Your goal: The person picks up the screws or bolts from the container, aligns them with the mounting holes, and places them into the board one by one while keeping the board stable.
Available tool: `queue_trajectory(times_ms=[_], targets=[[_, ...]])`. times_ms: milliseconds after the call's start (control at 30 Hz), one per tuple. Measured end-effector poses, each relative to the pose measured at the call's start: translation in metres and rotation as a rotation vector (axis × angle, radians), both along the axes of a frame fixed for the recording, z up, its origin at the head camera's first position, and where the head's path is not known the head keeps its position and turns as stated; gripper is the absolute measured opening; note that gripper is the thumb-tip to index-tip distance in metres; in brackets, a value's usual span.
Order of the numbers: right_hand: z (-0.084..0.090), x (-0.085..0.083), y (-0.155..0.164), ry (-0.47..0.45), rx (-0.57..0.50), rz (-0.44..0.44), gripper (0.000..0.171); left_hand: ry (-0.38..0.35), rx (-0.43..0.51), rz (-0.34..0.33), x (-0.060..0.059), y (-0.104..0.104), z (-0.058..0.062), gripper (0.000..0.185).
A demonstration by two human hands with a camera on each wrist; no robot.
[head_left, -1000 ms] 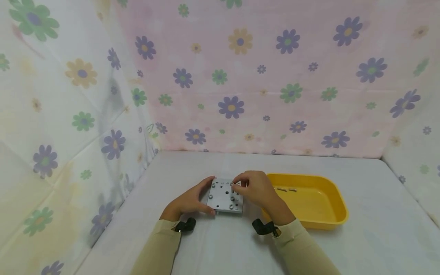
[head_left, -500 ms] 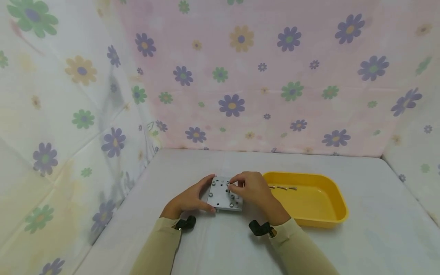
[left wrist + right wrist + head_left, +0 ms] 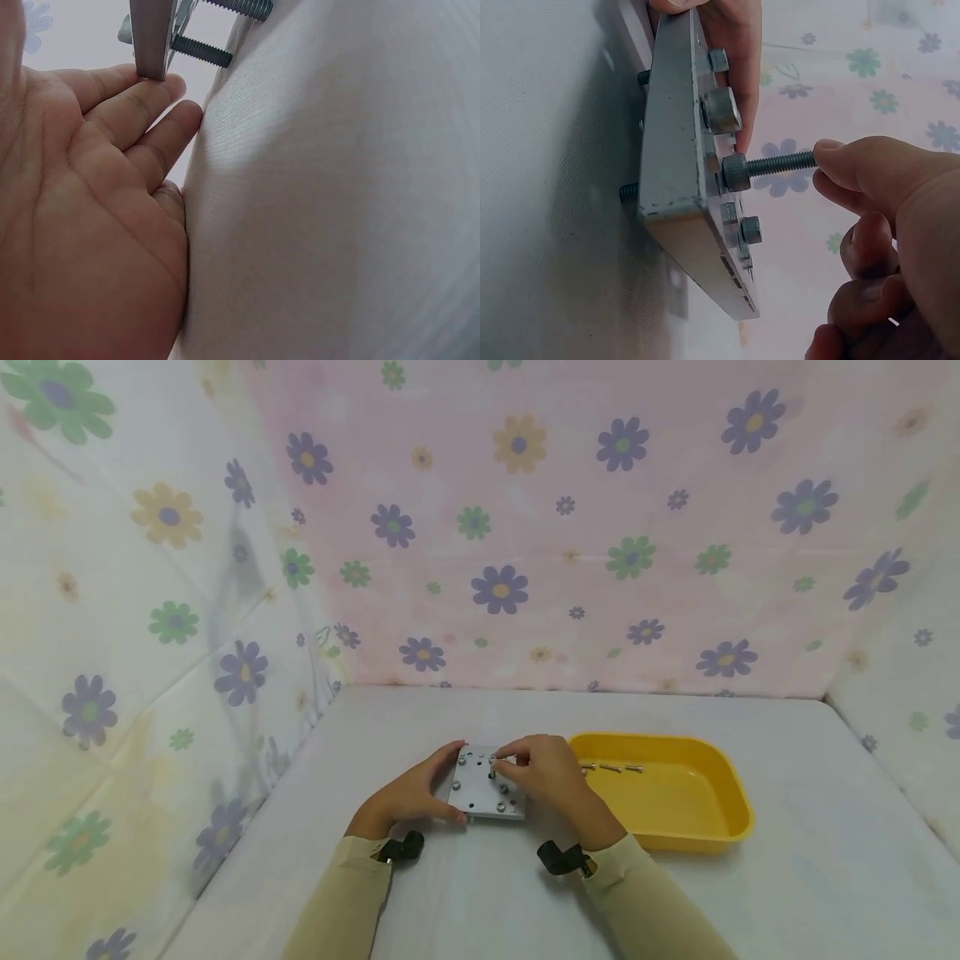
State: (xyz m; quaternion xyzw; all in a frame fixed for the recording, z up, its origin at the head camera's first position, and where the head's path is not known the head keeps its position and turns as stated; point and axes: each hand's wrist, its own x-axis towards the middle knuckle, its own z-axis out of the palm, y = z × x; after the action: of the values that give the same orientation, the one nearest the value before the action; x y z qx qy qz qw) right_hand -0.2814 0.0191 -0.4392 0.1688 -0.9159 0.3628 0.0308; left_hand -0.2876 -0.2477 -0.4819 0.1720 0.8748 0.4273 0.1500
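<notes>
A square grey metal plate (image 3: pixel 480 797) with several bolts in it lies on the white table (image 3: pixel 465 893). My left hand (image 3: pixel 442 787) grips its left edge, thumb at the near corner. In the left wrist view the plate edge (image 3: pixel 154 37) rests on my fingertips, and threaded bolt ends (image 3: pixel 201 51) stick out under it. My right hand (image 3: pixel 504 767) pinches a bolt (image 3: pixel 769 165) by its threaded end, its head against the face of the plate (image 3: pixel 676 150).
A yellow tray (image 3: pixel 686 822) stands right of the plate, with three loose bolts (image 3: pixel 611 768) at its far side. Flowered cloth walls (image 3: pixel 495 527) close in the back and both sides. Black wrist straps (image 3: pixel 558 857) sit on both beige sleeves.
My right hand's fingertips have shifted a little to the left over the plate. The left hand keeps its hold, and the view has drifted slightly.
</notes>
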Motion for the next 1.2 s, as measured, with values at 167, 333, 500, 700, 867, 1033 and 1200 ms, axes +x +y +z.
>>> queue_trajectory(times_ms=[167, 333, 500, 700, 867, 1033, 1200], targets=[[-0.0014, 0.0015, -0.0019, -0.035, 0.011, -0.019, 0.020, -0.003, 0.000, -0.008, 0.0004, -0.0016, -0.0022, 0.130], [-0.0008, 0.0024, -0.0010, -0.042, 0.020, -0.033, 0.019, -0.001, 0.000, -0.008, -0.0013, -0.0001, -0.0016, 0.130], [-0.0002, 0.0021, -0.0008, -0.036, 0.057, -0.036, 0.019, 0.006, -0.001, -0.017, -0.0031, 0.0006, -0.0012, 0.129], [-0.0021, 0.0021, -0.0048, -0.038, 0.090, -0.030, 0.017, 0.006, 0.003, -0.015, -0.0009, -0.0022, -0.0011, 0.128], [-0.0020, 0.0029, -0.0046, -0.038, 0.118, -0.030, 0.018, 0.002, 0.008, -0.015, -0.0017, -0.0017, -0.0020, 0.129], [-0.0018, 0.0038, -0.0057, -0.026, 0.158, -0.031, 0.018, -0.006, 0.014, -0.013, -0.0009, -0.0015, -0.0016, 0.129], [-0.0012, 0.0041, -0.0064, -0.018, 0.200, -0.028, 0.018, -0.006, 0.011, -0.010, 0.0002, -0.0004, 0.0008, 0.129]])
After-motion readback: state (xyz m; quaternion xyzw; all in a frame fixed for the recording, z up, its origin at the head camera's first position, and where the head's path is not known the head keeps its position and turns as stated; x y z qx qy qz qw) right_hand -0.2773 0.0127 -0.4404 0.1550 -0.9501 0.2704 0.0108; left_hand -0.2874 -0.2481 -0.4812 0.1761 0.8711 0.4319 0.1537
